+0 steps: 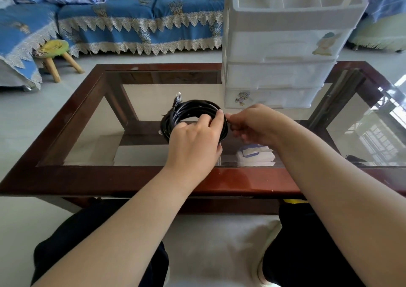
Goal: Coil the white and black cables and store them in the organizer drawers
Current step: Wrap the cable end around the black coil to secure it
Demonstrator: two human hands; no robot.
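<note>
A black cable [189,108] is wound into a round coil above the middle of the glass table, one clear-tipped plug sticking up at its upper left. My left hand [195,141] grips the coil's near right side, fingers through the loop. My right hand [252,124] pinches the coil's right edge, thumb and fingers closed on a strand there. The white organizer [283,45] with three shut drawers stands just behind, at the table's far right. No white cable is in sight.
The glass-topped table has a dark red wooden frame [241,179]. A white and blue bundle [256,155] lies on the shelf under the glass. A small wooden stool [57,53] and a blue covered sofa [136,16] stand beyond the table.
</note>
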